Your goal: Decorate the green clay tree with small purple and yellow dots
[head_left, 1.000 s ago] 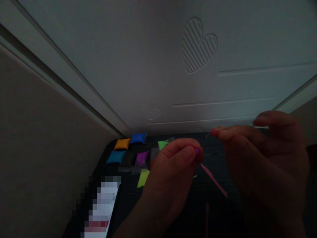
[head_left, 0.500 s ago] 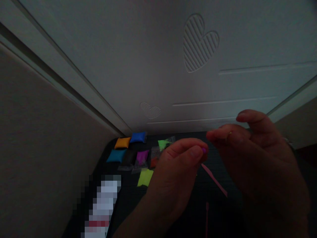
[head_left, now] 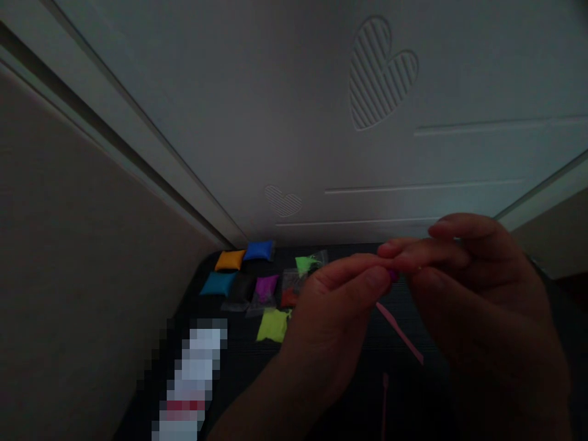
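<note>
A small purple piece (head_left: 393, 275) is pinched by the left hand (head_left: 337, 309), while whether anything is gripped by the right hand (head_left: 482, 300) beside it cannot be told.

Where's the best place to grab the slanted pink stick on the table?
Probably its middle, pinched across the long edges from above: the pink stick looks long, thin and flat on the dark table, so its sides offer the natural hold. It shows in the gap between the left hand and right hand, so coming down between them seems clearest.
</note>
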Demonstrator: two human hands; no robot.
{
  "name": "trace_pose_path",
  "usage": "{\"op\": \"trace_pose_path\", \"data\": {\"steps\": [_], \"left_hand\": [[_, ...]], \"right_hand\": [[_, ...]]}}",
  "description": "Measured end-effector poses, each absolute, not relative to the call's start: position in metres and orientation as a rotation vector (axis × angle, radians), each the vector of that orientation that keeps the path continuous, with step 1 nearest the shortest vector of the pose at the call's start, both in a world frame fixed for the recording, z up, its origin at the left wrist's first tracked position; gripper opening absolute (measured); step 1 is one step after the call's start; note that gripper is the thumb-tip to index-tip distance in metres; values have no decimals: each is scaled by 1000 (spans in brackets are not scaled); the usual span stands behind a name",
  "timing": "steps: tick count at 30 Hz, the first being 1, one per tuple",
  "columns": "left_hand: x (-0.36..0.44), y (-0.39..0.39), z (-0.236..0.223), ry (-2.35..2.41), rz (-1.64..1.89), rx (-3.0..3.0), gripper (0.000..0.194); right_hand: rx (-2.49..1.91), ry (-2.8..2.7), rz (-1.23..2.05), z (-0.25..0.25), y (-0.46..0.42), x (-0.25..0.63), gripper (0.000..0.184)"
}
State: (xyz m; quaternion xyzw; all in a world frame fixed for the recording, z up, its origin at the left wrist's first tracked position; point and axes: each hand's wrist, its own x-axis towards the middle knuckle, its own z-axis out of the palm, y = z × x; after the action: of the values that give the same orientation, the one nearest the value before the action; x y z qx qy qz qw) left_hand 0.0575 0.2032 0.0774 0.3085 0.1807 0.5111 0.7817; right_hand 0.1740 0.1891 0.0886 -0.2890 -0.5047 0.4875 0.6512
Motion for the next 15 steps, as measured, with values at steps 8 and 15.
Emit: {"op": "trace_pose_path", "data": {"steps": [8, 15], "left_hand": [[56, 202, 77, 478, 1114, 628, 11], [47, 197, 78, 543, 1234, 746, 9]], "right_hand": [[-561, -1078, 981, 85, 196, 175, 32], [-504, -1078, 991, 88, 193, 181, 31]]}}
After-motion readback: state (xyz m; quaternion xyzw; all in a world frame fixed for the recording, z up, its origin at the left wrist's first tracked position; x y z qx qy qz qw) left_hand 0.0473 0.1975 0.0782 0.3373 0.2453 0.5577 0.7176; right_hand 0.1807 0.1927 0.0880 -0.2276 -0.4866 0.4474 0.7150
